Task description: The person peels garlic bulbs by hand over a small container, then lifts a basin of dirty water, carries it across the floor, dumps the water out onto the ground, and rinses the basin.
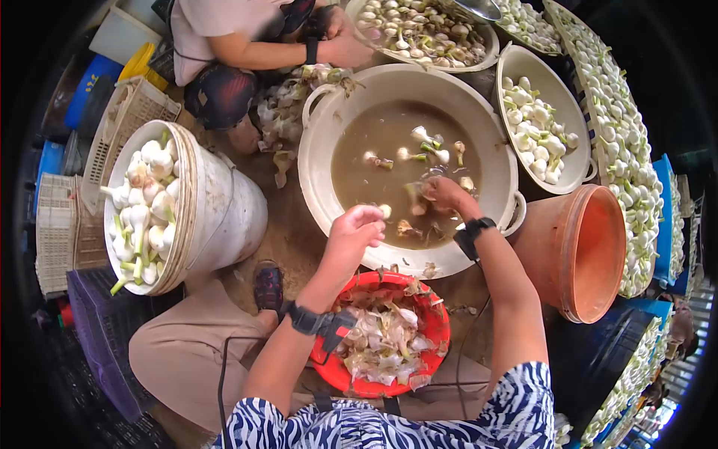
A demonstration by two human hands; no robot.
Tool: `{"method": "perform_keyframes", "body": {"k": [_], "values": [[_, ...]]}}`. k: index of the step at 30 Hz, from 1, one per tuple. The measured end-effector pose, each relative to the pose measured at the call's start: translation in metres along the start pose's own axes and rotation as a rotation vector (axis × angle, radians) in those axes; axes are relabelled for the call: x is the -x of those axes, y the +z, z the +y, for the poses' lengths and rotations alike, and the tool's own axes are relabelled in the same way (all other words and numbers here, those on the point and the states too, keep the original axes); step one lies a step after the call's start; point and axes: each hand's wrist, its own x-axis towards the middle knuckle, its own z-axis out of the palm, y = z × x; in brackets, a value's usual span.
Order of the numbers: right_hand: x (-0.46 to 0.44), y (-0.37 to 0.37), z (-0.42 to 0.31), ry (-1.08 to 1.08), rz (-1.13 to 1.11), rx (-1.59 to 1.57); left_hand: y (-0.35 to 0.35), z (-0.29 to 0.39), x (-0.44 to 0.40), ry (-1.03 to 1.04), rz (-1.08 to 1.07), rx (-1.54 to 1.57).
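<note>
A wide white basin (318, 161) of murky brown water stands in front of me, with several garlic bulbs (421, 135) floating in it. Over the water, my right hand (449, 196) has its fingers closed on a garlic bulb (416, 199) with a stem; the fingertips are partly hidden. My left hand (357, 230) hovers at the basin's near rim, fingers loosely curved and apart, nothing visible in them. One pale bulb (385, 211) floats just beyond its fingertips. Below my wrists, a red tub (441, 329) holds garlic skins and peelings (385, 340).
To the left, a white bucket (228, 217) is heaped with cleaned garlic. An orange bucket (598, 254) lies tilted at the right, near an oval tub (550, 82) of garlic. Another person's hands (345, 51) rest beside a garlic-filled basin (486, 60). Crates (123, 123) stand far left.
</note>
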Motion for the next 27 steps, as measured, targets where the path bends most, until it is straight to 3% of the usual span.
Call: {"method": "perform_keyframes", "body": {"k": [1,3,5,7,9,10,13,20,25,27], "values": [[0.011,-0.007,-0.018,-0.001,-0.006,0.014,0.005,-0.005,-0.005,0.004,0.004,0.014],[0.047,-0.01,-0.049,-0.079,-0.072,-0.541,0.023,-0.011,-0.011,0.03,0.05,-0.055],[0.089,0.006,-0.087,-0.175,0.212,-0.482,0.038,-0.008,-0.002,-0.025,0.016,0.039],[0.125,0.012,-0.12,-0.222,0.281,-0.498,0.042,-0.005,0.019,-0.031,-0.039,0.103],[0.162,0.006,-0.152,-0.154,0.25,-0.531,0.043,0.001,0.04,0.015,-0.151,0.157],[0.175,0.011,-0.156,-0.084,0.232,-0.736,0.044,0.004,0.055,0.019,-0.134,0.214],[0.215,0.01,-0.173,-0.187,0.138,-1.084,0.045,0.022,0.092,0.044,-0.177,0.312],[0.276,0.019,-0.212,-0.297,0.488,-0.59,0.056,0.038,0.151,0.132,-0.137,0.288],[0.305,0.029,-0.228,-0.252,0.583,-0.436,0.064,0.035,0.174,0.196,-0.148,0.187],[0.313,0.028,-0.234,-0.376,0.775,0.081,0.062,0.03,0.176,0.185,-0.189,0.207]]}}
